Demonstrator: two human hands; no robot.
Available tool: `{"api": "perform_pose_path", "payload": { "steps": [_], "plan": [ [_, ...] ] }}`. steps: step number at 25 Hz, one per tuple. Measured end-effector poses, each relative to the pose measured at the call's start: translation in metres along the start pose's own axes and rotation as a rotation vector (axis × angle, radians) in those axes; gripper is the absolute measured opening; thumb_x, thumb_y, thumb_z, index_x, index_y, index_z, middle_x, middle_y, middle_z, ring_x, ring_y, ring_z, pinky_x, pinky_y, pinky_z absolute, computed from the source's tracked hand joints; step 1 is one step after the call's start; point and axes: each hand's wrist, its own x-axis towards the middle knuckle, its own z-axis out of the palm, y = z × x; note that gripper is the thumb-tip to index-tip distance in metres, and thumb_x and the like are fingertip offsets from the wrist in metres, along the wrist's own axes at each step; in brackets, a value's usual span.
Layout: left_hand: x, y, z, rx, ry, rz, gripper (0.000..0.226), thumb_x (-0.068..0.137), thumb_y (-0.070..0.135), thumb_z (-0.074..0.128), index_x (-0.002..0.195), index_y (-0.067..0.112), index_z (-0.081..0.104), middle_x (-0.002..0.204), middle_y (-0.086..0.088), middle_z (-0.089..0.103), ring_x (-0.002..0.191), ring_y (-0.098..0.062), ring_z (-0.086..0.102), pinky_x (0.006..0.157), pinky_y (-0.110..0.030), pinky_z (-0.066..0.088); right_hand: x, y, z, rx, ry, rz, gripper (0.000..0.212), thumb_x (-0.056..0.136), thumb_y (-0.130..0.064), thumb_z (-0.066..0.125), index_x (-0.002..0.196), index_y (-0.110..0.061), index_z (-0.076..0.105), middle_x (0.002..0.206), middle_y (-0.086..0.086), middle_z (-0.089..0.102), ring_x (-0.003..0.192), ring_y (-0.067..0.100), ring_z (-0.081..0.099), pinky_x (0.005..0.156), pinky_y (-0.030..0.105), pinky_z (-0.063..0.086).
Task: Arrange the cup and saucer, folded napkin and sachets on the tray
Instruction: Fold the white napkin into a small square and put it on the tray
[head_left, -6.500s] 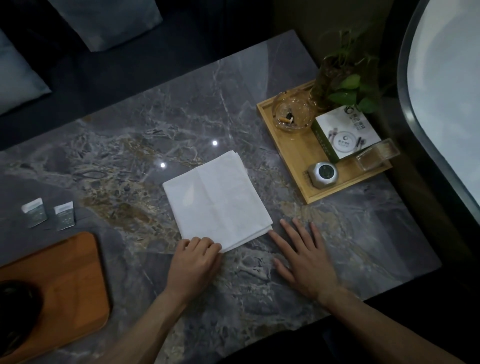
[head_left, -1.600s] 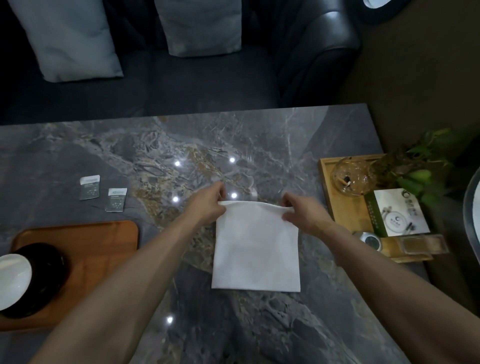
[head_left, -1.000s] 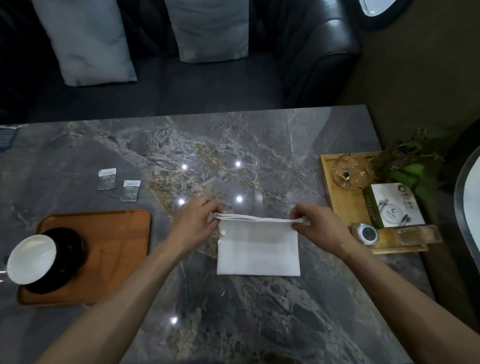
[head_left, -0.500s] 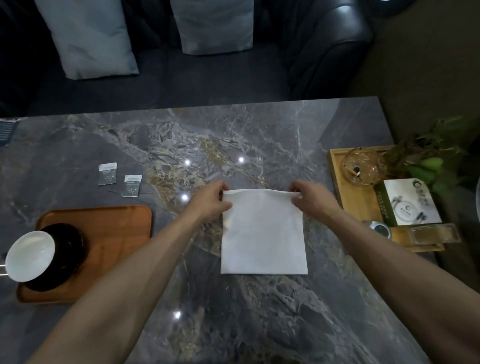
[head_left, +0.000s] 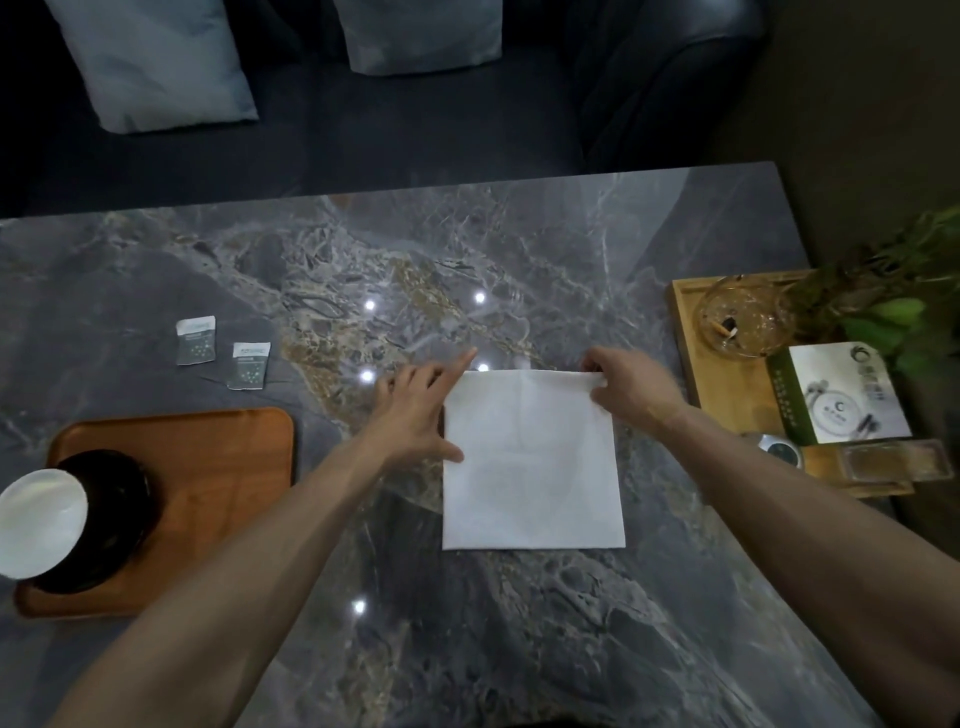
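Change since half a second ago: white folded paper napkin (head_left: 532, 460) flat on the grey marble desk (head_left: 519, 623) as before; left hand (head_left: 418, 410) no longer pinching the far-left corner, now spread beside the left edge; right hand (head_left: 631, 387) unchanged at the far-right corner.
Left hand pose: reaching forward, palm down, fingers (head_left: 457, 366) straight and splayed, thumb lying on the napkin's left edge, index pointing away toward the far-left corner; gripping nothing.
Right hand pose: reaching forward, fingers (head_left: 592, 364) curled over the far edge at the right corner, thumb on top, pinching the paper.
Napkin placement: between the two sets of fingers, far edge level with them, the rest stretching back toward the body.
Napkin axis: nearly square, slightly longer from near to far; edges square to the desk front.
Sachets: two small grey-green sachets with white tops (head_left: 221, 349), well left of the left fingers, side by side, upright labels, on the desk beyond the tray.
Tray: rounded orange-brown wooden tray (head_left: 218, 467), left of the left forearm.
Cup and saucer: white cup (head_left: 39, 522) on black saucer (head_left: 117, 514), at the tray's left end.
Right of the right fingers: pale wooden box tray (head_left: 727, 405) with small items.
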Motion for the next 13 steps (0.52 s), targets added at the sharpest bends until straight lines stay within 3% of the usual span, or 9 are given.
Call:
{"api": "perform_pose_path", "payload": {
  "steps": [3,9,11,13],
  "plan": [
    [0.001,-0.003,-0.005,0.032,-0.024,0.025,0.136,0.055,0.048,0.085,0.14,0.06,-0.02,0.142,-0.005,0.037,0.131,-0.028,0.031,0.105,-0.052,0.02,-0.004,-0.001,-0.002,0.002,0.016,-0.003,0.023,0.086,-0.007,0.057,0.097,-0.027,0.06,0.099,0.001,0.069,0.079,0.018,0.058,0.054,0.027,0.039],
    [-0.002,-0.001,-0.016,-0.138,-0.041,-0.05,0.124,0.063,0.04,0.079,0.141,0.06,-0.016,0.14,-0.002,0.046,0.131,-0.027,0.034,0.106,-0.052,0.02,-0.021,0.001,-0.004,0.025,0.1,-0.062,0.018,0.085,-0.008,0.06,0.097,-0.019,0.064,0.101,0.002,0.07,0.089,0.023,0.06,0.067,0.032,0.045],
    [-0.003,0.003,-0.019,-0.305,0.024,-0.117,0.102,0.071,0.043,0.071,0.145,0.056,0.004,0.134,-0.001,0.056,0.129,-0.027,0.041,0.106,-0.051,0.022,-0.029,-0.002,-0.007,0.022,0.132,-0.096,0.015,0.087,-0.01,0.06,0.098,-0.018,0.065,0.101,0.002,0.07,0.09,0.023,0.06,0.073,0.036,0.05],
    [-0.005,0.008,-0.025,-0.326,0.175,-0.09,0.062,0.078,0.042,0.062,0.137,0.041,0.042,0.112,0.0,0.067,0.114,-0.026,0.055,0.102,-0.045,0.031,-0.039,-0.003,-0.01,0.03,0.161,-0.131,0.012,0.086,-0.01,0.061,0.096,-0.015,0.066,0.098,0.004,0.07,0.09,0.025,0.06,0.077,0.04,0.05]
  ]
}}
